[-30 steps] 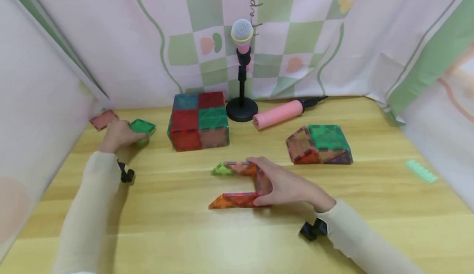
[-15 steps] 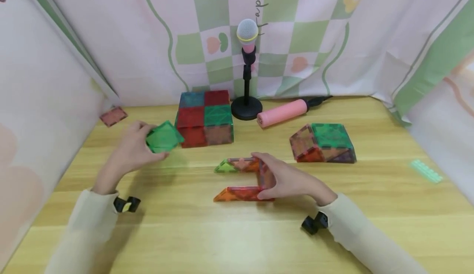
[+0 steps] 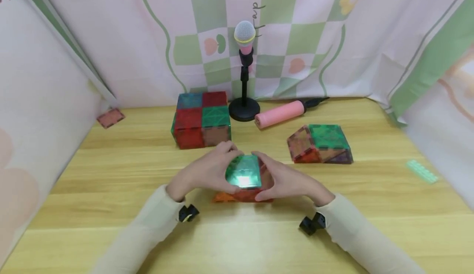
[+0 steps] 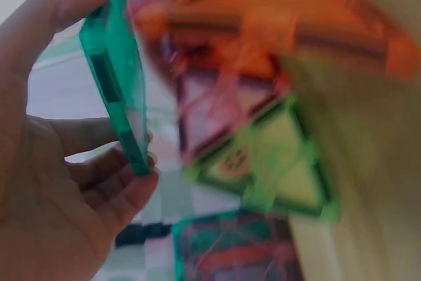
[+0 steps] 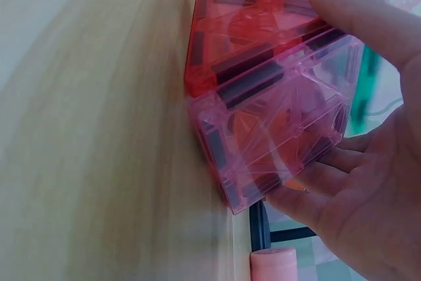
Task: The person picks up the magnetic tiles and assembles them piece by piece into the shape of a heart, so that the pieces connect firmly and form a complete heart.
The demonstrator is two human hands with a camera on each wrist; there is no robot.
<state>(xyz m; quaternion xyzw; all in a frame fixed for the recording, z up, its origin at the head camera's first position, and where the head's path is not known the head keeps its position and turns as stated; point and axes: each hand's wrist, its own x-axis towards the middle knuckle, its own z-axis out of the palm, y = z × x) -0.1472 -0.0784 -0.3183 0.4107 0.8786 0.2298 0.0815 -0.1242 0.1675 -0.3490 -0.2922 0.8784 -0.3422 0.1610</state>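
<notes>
My left hand (image 3: 207, 169) pinches a green square magnetic tile (image 3: 242, 171) by opposite edges, over a low frame of standing magnetic tiles. The left wrist view shows the green tile (image 4: 118, 77) edge-on between thumb and fingers, apart from the orange tile (image 4: 276, 14) and a lime triangle tile (image 4: 270, 162). From the right, my right hand (image 3: 289, 179) grips the frame's closed end, thumb on the near red side (image 3: 252, 194) and fingers at the far side. In the right wrist view a pink square tile (image 5: 283, 123) forms that end. The hands hide much of the frame.
A red, green and blue tile box (image 3: 201, 121) stands behind. A microphone on a stand (image 3: 244, 70) and a pink cylinder (image 3: 279, 114) are at the back. A slanted tile block (image 3: 320, 144) is at right, a pink tile (image 3: 110, 118) at far left, a mint strip (image 3: 422, 171) at far right.
My left hand has lifted the green tile from the left of the table and carried it right, over the frame. The right hand has stayed at the frame's end.
</notes>
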